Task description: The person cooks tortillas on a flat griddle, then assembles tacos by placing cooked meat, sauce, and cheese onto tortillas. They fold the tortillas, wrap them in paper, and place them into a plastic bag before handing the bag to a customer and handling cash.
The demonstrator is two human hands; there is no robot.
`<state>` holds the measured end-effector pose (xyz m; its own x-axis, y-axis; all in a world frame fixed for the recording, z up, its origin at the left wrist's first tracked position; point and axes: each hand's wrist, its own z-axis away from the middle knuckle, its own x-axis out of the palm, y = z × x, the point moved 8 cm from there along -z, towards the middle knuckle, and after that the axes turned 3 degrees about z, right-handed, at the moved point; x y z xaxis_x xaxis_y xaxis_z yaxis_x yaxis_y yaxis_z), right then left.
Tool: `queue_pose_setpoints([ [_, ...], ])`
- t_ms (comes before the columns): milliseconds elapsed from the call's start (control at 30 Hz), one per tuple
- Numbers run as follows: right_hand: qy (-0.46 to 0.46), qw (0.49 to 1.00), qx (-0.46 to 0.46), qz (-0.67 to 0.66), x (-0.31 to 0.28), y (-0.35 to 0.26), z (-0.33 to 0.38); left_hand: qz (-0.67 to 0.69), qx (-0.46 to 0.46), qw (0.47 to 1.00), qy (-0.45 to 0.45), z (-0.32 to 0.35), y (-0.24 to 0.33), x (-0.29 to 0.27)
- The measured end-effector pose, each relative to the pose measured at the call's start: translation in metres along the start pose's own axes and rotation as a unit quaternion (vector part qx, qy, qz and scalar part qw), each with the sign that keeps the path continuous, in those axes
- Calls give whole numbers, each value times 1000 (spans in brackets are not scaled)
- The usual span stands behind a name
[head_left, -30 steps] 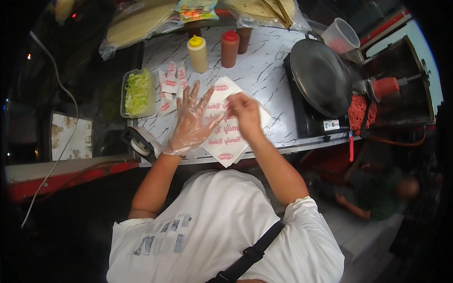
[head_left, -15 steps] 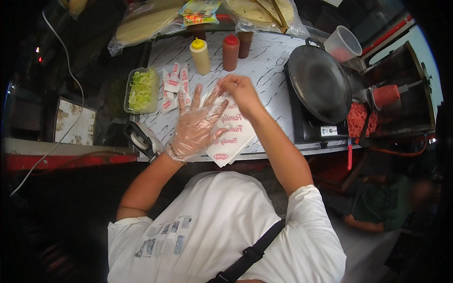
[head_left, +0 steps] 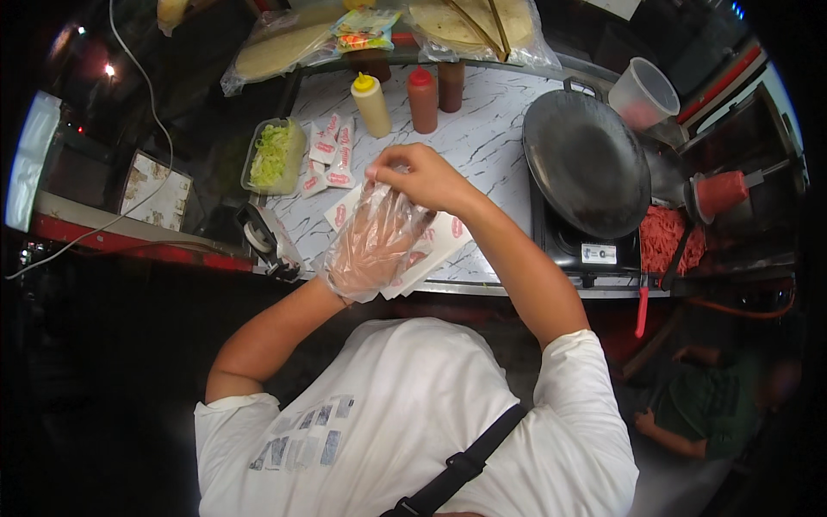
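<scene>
Your right hand (head_left: 419, 175) has risen to pinch the plastic glove (head_left: 379, 233) at the fingertips of your spread left hand (head_left: 372, 246), above the paper wrapper (head_left: 439, 241).

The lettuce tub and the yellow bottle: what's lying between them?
In the head view, a few small white-and-red sachets lie on the marble counter between the lettuce tub and the yellow bottle.

Clear plastic glove (head_left: 372, 241), red-printed white paper (head_left: 435, 246), yellow bottle (head_left: 372, 105), red bottle (head_left: 422, 99), grey-veined white counter (head_left: 482, 138).
</scene>
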<state>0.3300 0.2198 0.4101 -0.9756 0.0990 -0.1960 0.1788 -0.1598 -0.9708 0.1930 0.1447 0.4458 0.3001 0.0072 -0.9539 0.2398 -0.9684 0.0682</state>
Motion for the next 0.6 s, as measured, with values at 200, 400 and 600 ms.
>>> queue_pose_setpoints([
  [200,206,972,-89,-74,-47,6,19,-4,-39,999,18,0,-12,3],
  [400,60,994,-52,-75,-23,32,12,-33,-43,998,21,4,-18,5],
  [600,194,957,31,-215,-17,37,34,90,-90,989,69,13,-62,-1],
])
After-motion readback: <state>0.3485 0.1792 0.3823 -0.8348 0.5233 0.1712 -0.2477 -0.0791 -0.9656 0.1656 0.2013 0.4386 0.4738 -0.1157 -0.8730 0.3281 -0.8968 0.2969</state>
